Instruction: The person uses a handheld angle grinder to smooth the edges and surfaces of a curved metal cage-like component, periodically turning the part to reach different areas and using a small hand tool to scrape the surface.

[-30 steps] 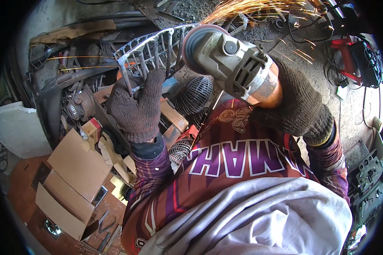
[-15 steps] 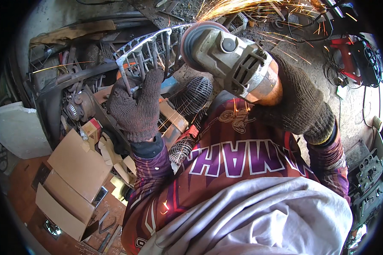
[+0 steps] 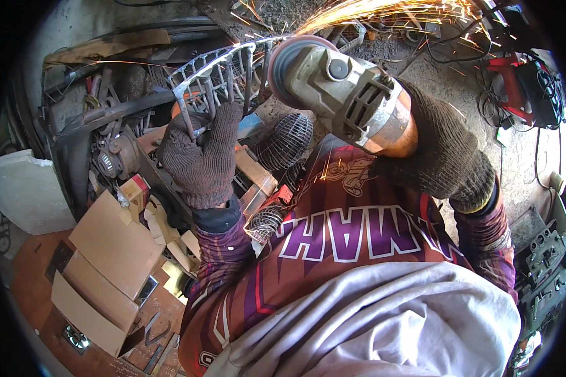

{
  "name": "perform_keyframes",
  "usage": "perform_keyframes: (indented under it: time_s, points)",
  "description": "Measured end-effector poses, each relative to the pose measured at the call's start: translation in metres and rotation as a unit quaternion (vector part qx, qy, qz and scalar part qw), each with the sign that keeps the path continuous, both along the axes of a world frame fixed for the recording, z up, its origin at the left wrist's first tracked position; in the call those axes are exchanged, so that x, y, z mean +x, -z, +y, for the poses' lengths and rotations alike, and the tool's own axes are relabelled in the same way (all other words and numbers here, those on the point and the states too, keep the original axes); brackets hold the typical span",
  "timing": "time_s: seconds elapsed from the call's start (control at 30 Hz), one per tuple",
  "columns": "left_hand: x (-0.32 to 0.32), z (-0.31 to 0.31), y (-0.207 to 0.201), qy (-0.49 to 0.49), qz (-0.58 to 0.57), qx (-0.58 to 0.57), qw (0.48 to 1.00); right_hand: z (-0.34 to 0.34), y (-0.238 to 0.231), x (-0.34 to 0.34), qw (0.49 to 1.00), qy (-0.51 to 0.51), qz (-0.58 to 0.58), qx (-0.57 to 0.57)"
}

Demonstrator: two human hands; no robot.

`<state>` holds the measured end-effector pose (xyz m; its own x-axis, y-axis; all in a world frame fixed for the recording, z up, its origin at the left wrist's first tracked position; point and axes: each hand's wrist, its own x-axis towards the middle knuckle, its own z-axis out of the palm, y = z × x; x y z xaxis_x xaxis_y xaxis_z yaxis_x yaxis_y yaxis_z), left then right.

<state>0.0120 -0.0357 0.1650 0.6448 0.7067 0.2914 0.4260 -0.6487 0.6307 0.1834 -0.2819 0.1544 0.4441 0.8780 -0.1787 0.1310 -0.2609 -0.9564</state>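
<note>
My gloved right hand is wrapped round the body of an angle grinder, held across the upper middle of the view. Its grinding disc touches the right end of a curved metal piece with several bars, and bright sparks stream off to the upper right. My left hand, in a brown knitted glove, grips that barred metal piece near its left end, with the thumb along a bar. Part of the left fingers is hidden behind the bars.
An open cardboard box stands at the lower left. Beyond it are a pale slab and a heap of scrap metal. A red and black tool with cables lies at the far right, above a dark metal machine part.
The spark stream looks denser and brighter. Both hands, the grinder and the barred metal piece have stayed almost in place.
</note>
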Motion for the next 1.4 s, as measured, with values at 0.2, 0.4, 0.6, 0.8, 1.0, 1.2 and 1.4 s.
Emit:
perform_keyframes:
  time_s: [0.2, 0.4, 0.6, 0.8, 1.0, 1.2, 1.4]
  points:
    - [-0.004, 0.001, -0.001, -0.012, 0.027, 0.027, 0.999, 0.000, -0.001, 0.000, 1.000, 0.006, 0.003, 0.001]
    - [-0.006, 0.006, 0.002, 0.020, 0.006, 0.061, 0.998, -0.001, 0.000, -0.001, 1.000, 0.017, 0.012, 0.003]
    - [-0.009, 0.008, 0.003, 0.019, -0.003, 0.017, 1.000, -0.002, 0.003, -0.001, 0.999, 0.032, 0.030, 0.000]
    - [-0.010, 0.008, 0.003, -0.019, 0.010, 0.007, 1.000, 0.000, 0.005, -0.002, 0.999, 0.023, -0.005, -0.037]
    - [-0.008, 0.005, -0.001, -0.012, 0.022, 0.008, 1.000, 0.009, -0.021, -0.001, 1.000, 0.002, 0.020, 0.010]
    - [-0.012, 0.015, 0.007, -0.012, 0.002, 0.033, 0.999, 0.009, -0.015, 0.001, 0.998, -0.016, 0.036, 0.043]
    - [-0.007, 0.009, -0.001, -0.008, -0.007, -0.043, 0.999, -0.007, 0.018, -0.004, 0.997, 0.034, -0.054, 0.052]
